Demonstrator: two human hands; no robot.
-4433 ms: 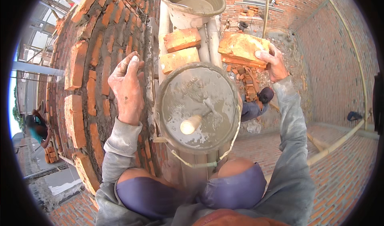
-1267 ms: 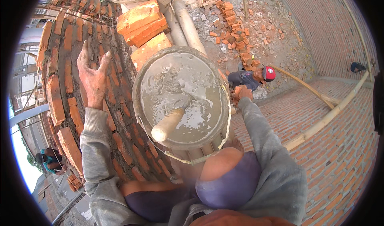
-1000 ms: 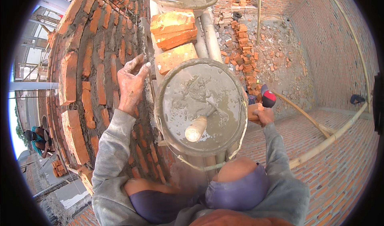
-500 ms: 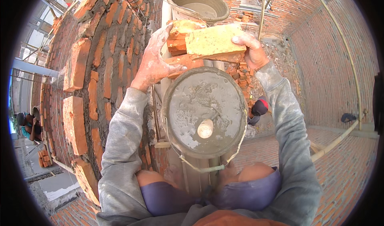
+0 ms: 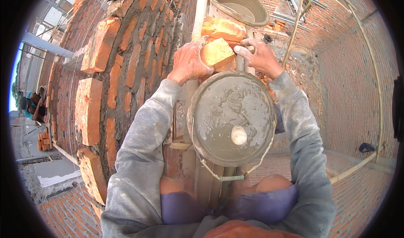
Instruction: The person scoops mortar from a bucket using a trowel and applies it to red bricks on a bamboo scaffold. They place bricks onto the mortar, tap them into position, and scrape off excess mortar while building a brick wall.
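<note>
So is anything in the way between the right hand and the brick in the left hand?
Nothing visible is. The right hand is open beside the right end of the brick; whether its fingertips touch is unclear. The left hand grips the opposite side. The mortar bucket is nearer the person, outside that gap.

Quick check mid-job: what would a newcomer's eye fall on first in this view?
Most striking is the round bucket of wet grey mortar near the centre, a pale handle sticking up from it. Just beyond its far rim, the left hand grips a sunlit orange brick, the right hand beside it. A rough brick wall dominates the left.
</note>
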